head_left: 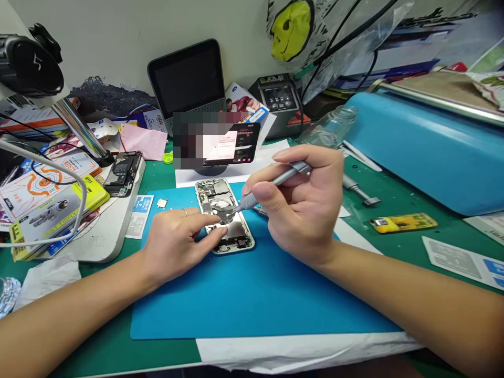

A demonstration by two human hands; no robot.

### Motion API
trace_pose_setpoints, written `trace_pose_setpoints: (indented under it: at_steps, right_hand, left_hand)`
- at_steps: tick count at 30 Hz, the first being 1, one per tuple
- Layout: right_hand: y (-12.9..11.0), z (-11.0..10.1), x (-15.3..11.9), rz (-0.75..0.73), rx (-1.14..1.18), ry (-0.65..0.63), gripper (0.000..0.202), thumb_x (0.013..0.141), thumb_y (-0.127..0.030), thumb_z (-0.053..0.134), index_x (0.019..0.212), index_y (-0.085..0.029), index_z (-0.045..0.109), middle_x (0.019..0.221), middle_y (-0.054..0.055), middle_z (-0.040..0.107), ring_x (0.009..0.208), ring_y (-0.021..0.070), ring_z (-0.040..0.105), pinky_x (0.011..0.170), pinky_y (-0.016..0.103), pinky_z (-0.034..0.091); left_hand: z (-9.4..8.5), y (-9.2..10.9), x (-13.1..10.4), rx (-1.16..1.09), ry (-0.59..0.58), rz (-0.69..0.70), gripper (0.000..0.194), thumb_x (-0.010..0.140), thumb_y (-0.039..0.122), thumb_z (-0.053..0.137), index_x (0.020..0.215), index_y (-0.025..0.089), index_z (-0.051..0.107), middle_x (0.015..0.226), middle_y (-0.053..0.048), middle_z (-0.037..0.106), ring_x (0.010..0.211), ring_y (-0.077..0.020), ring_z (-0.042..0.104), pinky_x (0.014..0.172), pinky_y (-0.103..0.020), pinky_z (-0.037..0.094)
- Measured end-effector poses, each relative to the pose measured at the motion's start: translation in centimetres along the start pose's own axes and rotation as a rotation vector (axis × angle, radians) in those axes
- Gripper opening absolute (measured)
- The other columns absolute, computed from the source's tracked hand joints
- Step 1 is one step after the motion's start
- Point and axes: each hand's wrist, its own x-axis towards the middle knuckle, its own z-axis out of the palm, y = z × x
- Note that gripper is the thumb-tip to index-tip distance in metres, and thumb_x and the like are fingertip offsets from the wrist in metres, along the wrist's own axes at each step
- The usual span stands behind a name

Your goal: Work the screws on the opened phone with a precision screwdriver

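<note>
An opened smartphone (239,227) lies on the blue mat (252,294), its inner boards and parts exposed. From the left, my left hand (177,239) reaches over it; thumb and index finger close in at the edge of a dark flat phone part (225,214) across its middle. My right hand (305,205) grips a grey metal screwdriver (252,199) like a pen, slanted down. Its tip meets or hovers just over that dark part; I cannot tell which. Partly hidden behind my right hand, a dark tool (260,211) rests on the mat.
At the back, a lit phone (246,144) leans before a dark-screened display (189,79). A second opened phone (123,173) and boxes (59,210) crowd the left. To the right are a blue case (413,152), a grey tool (360,190) and a yellow strip (405,222).
</note>
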Motion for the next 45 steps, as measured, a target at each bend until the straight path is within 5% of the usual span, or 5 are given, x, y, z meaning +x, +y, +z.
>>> trace_pose_setpoints:
  at_steps: [12,45]
  right_hand:
    - [0.23,-0.56,-0.11,0.018,-0.017,-0.111,0.026,0.096,-0.024,0.074,0.116,-0.032,0.059,0.081,-0.005,0.068,0.069,0.0142,0.071,0.059,0.029,0.063]
    - [0.17,-0.50,-0.09,0.021,-0.027,-0.130,0.025,0.096,-0.023,0.074,0.115,-0.031,0.058,0.081,-0.005,0.066,0.067,0.0137,0.073,0.058,0.028,0.063]
  left_hand:
    - [0.10,0.12,0.15,-0.012,-0.021,0.057,0.015,0.101,0.019,0.065,0.095,0.016,0.079,0.063,0.003,0.062,0.050,-0.0101,0.048,0.051,-0.025,0.033]
    - [0.06,0.09,0.14,0.006,-0.058,0.039,0.019,0.103,0.022,0.062,0.094,0.018,0.078,0.068,0.002,0.067,0.053,-0.0100,0.053,0.052,-0.025,0.037]
